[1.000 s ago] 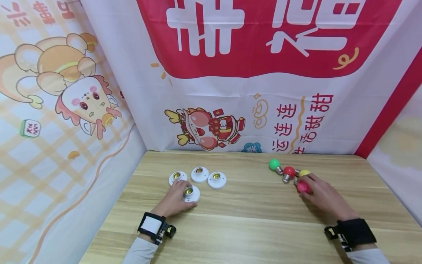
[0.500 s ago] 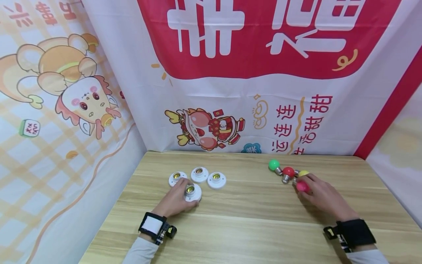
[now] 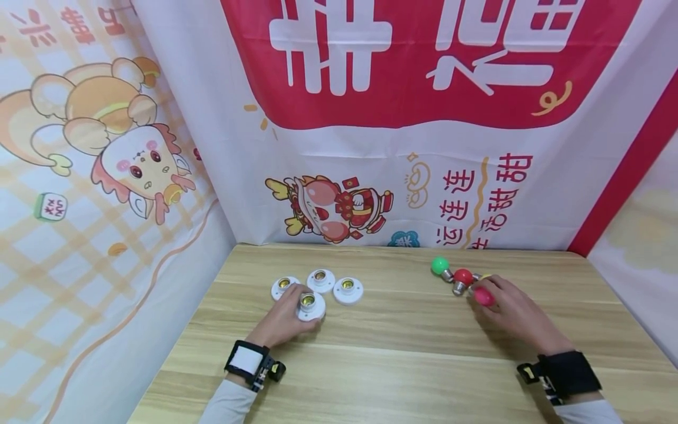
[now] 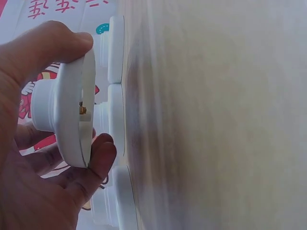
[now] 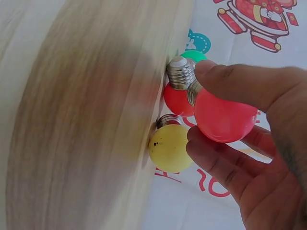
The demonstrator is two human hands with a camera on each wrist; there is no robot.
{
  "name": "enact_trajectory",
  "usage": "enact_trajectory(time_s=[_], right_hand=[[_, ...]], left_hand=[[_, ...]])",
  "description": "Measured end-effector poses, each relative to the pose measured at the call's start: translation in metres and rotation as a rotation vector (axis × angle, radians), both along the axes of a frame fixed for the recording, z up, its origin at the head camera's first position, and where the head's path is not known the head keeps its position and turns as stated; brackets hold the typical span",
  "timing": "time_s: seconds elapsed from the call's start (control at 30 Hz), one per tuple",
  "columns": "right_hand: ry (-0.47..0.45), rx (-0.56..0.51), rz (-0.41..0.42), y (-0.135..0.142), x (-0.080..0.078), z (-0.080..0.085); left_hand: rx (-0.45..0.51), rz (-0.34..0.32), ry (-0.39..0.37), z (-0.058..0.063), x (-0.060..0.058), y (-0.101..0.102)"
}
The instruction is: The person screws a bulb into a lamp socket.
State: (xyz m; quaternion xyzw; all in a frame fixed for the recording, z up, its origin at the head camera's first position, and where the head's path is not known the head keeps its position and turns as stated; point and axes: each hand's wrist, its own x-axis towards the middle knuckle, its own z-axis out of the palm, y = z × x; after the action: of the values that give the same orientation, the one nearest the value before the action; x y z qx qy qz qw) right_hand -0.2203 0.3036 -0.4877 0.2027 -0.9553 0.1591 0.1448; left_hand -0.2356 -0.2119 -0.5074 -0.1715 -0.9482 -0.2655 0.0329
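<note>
My left hand (image 3: 283, 321) grips a round white lamp holder (image 3: 311, 307) by its rim, thumb on one side and fingers on the other. In the left wrist view this lamp holder (image 4: 72, 110) is held off the table, its hollow underside showing. Behind it three more lamp holders (image 3: 348, 291) sit on the table, sockets up. On the right, my right hand (image 3: 516, 312) pinches a pink light bulb (image 3: 484, 296). The right wrist view shows the pink bulb (image 5: 225, 115) raised between thumb and fingers. Close by lie a red bulb (image 3: 463, 276), a green bulb (image 3: 439, 265) and a yellow bulb (image 5: 170, 148).
The wooden table (image 3: 392, 353) stretches between my hands. A white cloth backdrop (image 3: 339, 147) with red print rises along its far edge, and another printed cloth (image 3: 106, 235) hangs at the left. Each wrist carries a black strap with a small camera.
The lamp holder in my left hand has lifted slightly and shifted a little right. The pink bulb has moved slightly left and up in my right hand. The other bulbs and holders stay put.
</note>
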Motion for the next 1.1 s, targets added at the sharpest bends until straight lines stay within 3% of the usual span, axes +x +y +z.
enact_trajectory(time_s=[0.47, 0.87, 1.1], right_hand=[[0.076, -0.019, 0.038, -0.005, -0.001, 0.002], [0.027, -0.037, 0.052, -0.012, -0.001, 0.007], [0.111, -0.029, 0.076, -0.015, -0.002, 0.011]], left_hand=[[0.001, 0.007, 0.005, 0.000, 0.000, 0.007], [0.024, -0.032, 0.060, 0.001, 0.000, 0.008], [0.023, -0.059, 0.061, 0.005, -0.002, 0.013]])
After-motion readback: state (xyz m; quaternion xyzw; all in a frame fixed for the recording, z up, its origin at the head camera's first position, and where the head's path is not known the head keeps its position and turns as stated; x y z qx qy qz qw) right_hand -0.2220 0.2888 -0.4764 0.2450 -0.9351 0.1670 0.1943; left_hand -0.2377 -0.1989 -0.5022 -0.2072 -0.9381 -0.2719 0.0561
